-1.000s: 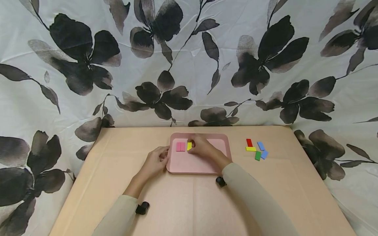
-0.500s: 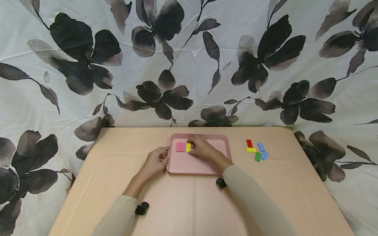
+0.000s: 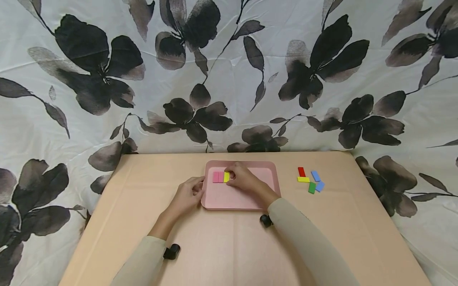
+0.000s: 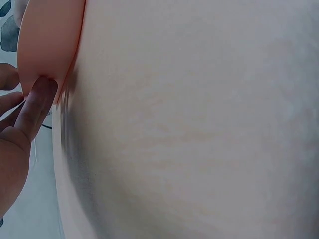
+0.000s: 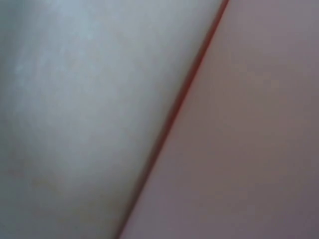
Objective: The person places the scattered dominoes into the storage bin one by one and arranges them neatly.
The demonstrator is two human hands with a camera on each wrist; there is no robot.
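A pink tray [image 3: 250, 203] lies in the middle of the tan table [image 3: 222, 254]. Two pink blocks [image 3: 218, 177] lie side by side in its far left part, and a yellow block [image 3: 226, 177] stands against their right side. My right hand [image 3: 240, 177] pinches the yellow block with its fingertips. My left hand [image 3: 188, 194] grips the tray's left rim; in the left wrist view its fingers [image 4: 35, 107] curl on the tray's edge [image 4: 47, 45]. The right wrist view is a close blur of the tray.
To the right of the tray lie loose blocks: a red one [image 3: 301, 172], a yellow one [image 3: 303, 179], a green one [image 3: 312, 188] and two blue ones [image 3: 317, 180]. A floral cloth [image 3: 229, 75] hangs behind and around the table.
My right hand has slid the yellow block left until it meets the pink blocks. The left hand stays on the tray's rim.
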